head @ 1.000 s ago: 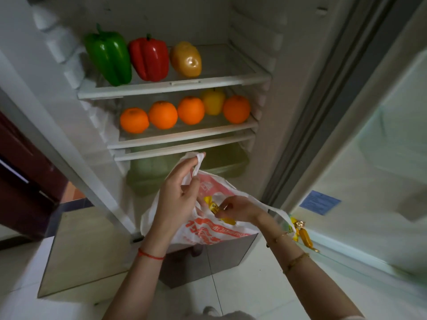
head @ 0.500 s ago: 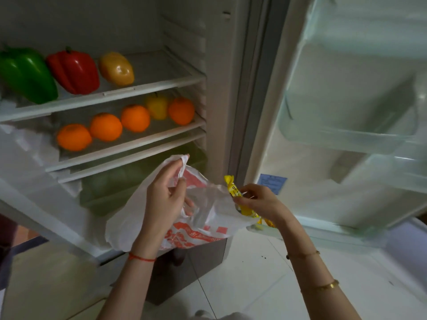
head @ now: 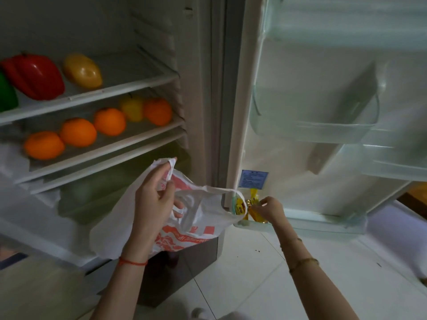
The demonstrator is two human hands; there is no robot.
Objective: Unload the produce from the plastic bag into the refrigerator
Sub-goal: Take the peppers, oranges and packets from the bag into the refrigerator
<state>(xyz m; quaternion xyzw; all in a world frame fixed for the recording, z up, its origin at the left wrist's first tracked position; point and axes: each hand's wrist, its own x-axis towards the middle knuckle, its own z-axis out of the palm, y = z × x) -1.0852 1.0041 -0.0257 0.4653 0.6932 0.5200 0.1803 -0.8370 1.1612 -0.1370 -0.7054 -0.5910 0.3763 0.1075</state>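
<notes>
Above white floor tiles (head: 254, 285), left grip (head: 154, 199) clutching bag (head: 203, 211), right grip (head: 270, 210) pinching yellow packets (head: 253, 210).

Left hand (head: 152, 199) holds bag (head: 203, 211); right hand (head: 271, 209) grips packets (head: 253, 211)

Upper shelf (head: 129, 83): three peppers (head: 37, 75) in a row. Shelf below: four oranges (head: 78, 132), one pear-like fruit behind them. Before the crisper drawer: bag (head: 203, 211), held in my left hand (head: 153, 204). Right, lowest door bin (head: 312, 224): packets (head: 253, 210) under my right hand (head: 271, 209).
</notes>
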